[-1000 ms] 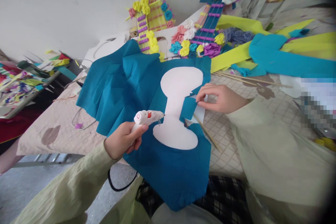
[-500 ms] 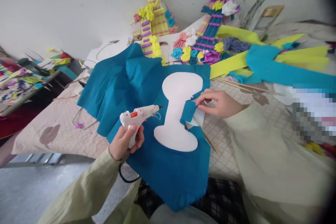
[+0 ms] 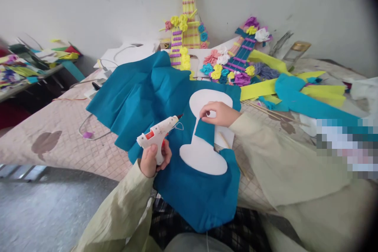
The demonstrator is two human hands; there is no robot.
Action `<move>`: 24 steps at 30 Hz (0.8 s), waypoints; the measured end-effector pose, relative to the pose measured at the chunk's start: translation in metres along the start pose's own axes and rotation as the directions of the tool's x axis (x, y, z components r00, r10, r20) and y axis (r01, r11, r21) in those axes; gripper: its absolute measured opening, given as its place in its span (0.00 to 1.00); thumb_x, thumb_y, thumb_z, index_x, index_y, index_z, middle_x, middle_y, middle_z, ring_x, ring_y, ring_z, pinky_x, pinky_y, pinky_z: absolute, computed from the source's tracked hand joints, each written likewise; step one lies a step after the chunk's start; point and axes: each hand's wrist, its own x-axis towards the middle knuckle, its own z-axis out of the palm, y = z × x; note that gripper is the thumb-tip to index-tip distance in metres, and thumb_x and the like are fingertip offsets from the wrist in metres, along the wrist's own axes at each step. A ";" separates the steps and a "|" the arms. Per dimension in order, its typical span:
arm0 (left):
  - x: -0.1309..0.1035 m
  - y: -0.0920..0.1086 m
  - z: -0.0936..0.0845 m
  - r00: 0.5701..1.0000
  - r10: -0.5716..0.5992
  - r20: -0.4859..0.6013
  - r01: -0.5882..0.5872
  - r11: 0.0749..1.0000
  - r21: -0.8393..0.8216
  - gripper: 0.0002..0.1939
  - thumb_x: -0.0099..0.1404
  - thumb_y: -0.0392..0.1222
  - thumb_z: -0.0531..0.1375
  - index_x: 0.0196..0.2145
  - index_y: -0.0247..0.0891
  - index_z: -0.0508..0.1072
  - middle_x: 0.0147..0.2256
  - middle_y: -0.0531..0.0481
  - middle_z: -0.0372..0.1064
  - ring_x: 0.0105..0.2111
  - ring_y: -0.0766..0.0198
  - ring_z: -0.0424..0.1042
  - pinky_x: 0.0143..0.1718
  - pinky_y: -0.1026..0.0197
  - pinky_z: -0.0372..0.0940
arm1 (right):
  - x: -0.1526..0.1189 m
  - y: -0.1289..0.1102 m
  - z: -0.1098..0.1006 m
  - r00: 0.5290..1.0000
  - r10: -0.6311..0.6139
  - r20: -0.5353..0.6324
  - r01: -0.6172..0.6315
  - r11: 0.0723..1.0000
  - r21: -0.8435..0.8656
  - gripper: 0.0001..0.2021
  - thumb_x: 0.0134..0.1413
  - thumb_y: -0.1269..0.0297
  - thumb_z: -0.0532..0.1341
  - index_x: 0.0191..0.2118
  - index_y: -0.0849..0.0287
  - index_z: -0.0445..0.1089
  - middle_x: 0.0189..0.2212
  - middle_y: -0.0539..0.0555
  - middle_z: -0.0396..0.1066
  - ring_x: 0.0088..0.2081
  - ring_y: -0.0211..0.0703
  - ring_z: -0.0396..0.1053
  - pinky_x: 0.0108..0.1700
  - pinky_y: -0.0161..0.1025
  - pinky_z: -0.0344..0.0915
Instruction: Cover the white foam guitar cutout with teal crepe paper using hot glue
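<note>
A white hot glue gun (image 3: 159,136) is held by its handle in my left hand (image 3: 155,159), its dark nozzle pointing up and right toward the white cutout. That cutout (image 3: 203,159), narrow in the middle with two wide rounded ends, lies on a large sheet of blue crepe paper (image 3: 195,204). My right hand (image 3: 217,113) pinches the edge of a blue paper flap (image 3: 205,130) folded over the cutout's narrow middle. A strip of white stays uncovered along the left of the flap. Part of the upper rounded end is hidden behind my right hand.
Paper instruments with flowers, one yellow (image 3: 189,4) and one blue (image 3: 243,51), lean at the back. Yellow and blue paper strips (image 3: 319,100) and thin wooden sticks (image 3: 265,110) lie on the right. A cable (image 3: 85,120) loops on the tablecloth (image 3: 71,126) at left.
My right hand has moved left, drawing the blue flap across the cutout's narrow middle. The glue gun stays in my left hand, near the cutout. The view has shifted slightly.
</note>
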 end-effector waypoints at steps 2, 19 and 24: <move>0.000 0.000 -0.001 1.000 -0.005 -0.008 0.005 1.000 -0.010 0.27 0.51 0.68 0.50 0.27 0.38 0.59 0.14 0.55 0.60 0.07 0.73 0.51 0.06 0.70 0.42 | 0.008 0.005 0.007 1.000 -0.004 0.023 0.004 1.000 -0.009 0.03 0.43 0.70 0.58 0.25 0.57 0.69 0.24 0.50 0.70 0.29 0.40 0.66 0.36 0.38 0.61; 0.004 -0.016 -0.011 0.972 0.153 0.178 -0.112 0.969 -0.222 0.23 0.57 0.62 0.52 0.33 0.36 0.64 0.17 0.54 0.64 0.09 0.75 0.54 0.05 0.74 0.45 | 0.014 0.004 0.023 0.990 0.140 -0.036 -0.143 0.983 -0.116 0.04 0.44 0.67 0.59 0.28 0.59 0.71 0.23 0.49 0.70 0.29 0.38 0.63 0.37 0.37 0.56; 0.003 -0.014 -0.011 0.970 0.158 0.184 -0.115 0.968 -0.224 0.23 0.57 0.62 0.51 0.33 0.36 0.65 0.17 0.55 0.65 0.09 0.76 0.55 0.06 0.75 0.45 | -0.039 -0.023 -0.017 0.929 0.343 -0.135 -0.364 0.912 -0.187 0.10 0.49 0.60 0.56 0.25 0.60 0.68 0.20 0.51 0.68 0.23 0.38 0.63 0.27 0.35 0.56</move>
